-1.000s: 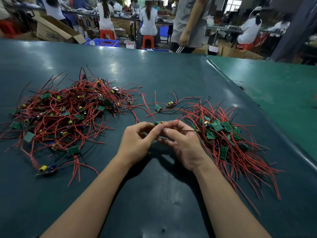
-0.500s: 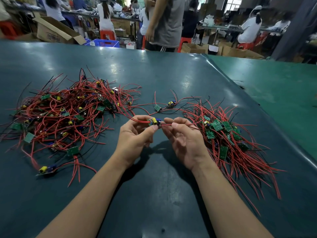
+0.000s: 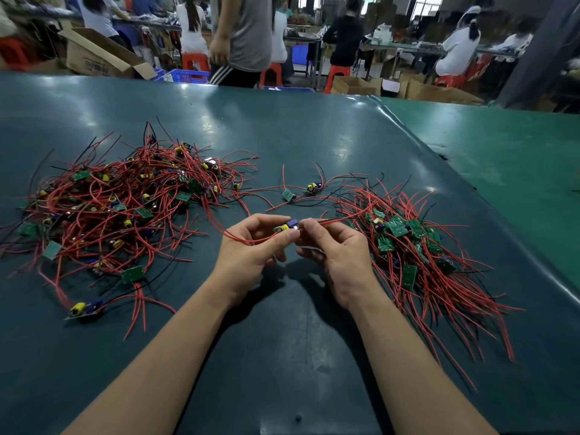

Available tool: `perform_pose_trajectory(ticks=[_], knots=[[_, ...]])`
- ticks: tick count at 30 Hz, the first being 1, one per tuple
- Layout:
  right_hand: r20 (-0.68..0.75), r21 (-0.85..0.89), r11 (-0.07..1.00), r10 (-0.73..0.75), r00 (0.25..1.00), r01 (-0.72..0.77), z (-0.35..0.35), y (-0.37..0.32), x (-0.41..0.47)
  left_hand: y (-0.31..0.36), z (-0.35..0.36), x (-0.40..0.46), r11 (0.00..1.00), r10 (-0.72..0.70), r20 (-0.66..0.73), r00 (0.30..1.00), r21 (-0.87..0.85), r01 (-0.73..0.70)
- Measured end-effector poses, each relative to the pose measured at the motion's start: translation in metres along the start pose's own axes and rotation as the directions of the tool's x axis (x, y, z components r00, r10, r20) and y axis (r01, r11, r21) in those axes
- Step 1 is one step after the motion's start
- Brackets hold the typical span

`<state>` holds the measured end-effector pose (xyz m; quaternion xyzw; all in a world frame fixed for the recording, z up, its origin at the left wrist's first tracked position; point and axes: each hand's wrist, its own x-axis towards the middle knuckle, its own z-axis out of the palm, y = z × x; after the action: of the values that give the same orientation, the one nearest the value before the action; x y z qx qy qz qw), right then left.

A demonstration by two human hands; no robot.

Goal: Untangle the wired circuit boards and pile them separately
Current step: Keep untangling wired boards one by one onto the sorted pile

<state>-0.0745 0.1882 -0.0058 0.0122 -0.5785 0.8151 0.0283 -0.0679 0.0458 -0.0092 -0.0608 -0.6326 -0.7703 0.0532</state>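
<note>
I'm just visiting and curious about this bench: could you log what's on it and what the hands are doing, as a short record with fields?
Surface: dark green table
Left side: tangled heap of red-wired circuit boards
Right side: sorted pile, wires roughly parallel
Between them: two loose boards
Left hand: pinches the held board
Right hand: pinches the red wire leaving that board
Background: people at other benches

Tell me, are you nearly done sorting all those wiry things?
Not nearly. The tidy pile on the right looks sorted. One board is pinched between the left hand and right hand. The tangled heap on the left remains.
</note>
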Motion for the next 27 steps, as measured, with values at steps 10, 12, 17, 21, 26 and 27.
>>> perform_pose_trajectory(ticks=[10,12,17,21,26,27], knots=[[-0.136,-0.144,0.988,-0.071,0.988,0.052,-0.009,0.001,0.007,0.001,0.002,-0.001,1.000,0.015,-0.036,0.999,0.010,-0.014],[-0.215,-0.193,0.978,-0.122,0.969,0.081,-0.012,0.002,0.010,0.001,0.001,0.000,1.000,0.021,-0.036,0.999,0.018,-0.020],[-0.365,-0.225,0.961,-0.238,0.900,0.163,-0.017,0.003,0.016,0.002,0.001,0.000,1.000,0.003,-0.031,1.000,-0.022,-0.004],[-0.373,-0.238,0.947,-0.292,0.881,0.214,-0.021,0.002,0.018,0.002,-0.001,0.000,0.998,-0.016,-0.036,0.999,-0.067,0.014],[-0.403,-0.234,0.938,-0.334,0.852,0.257,-0.021,0.000,0.015,0.002,-0.001,-0.001,1.000,-0.024,0.020,1.000,-0.018,0.025],[-0.412,-0.198,0.945,-0.322,0.852,0.262,-0.021,-0.001,0.015,0.003,-0.002,-0.001,1.000,-0.026,0.025,0.999,-0.017,0.027]])
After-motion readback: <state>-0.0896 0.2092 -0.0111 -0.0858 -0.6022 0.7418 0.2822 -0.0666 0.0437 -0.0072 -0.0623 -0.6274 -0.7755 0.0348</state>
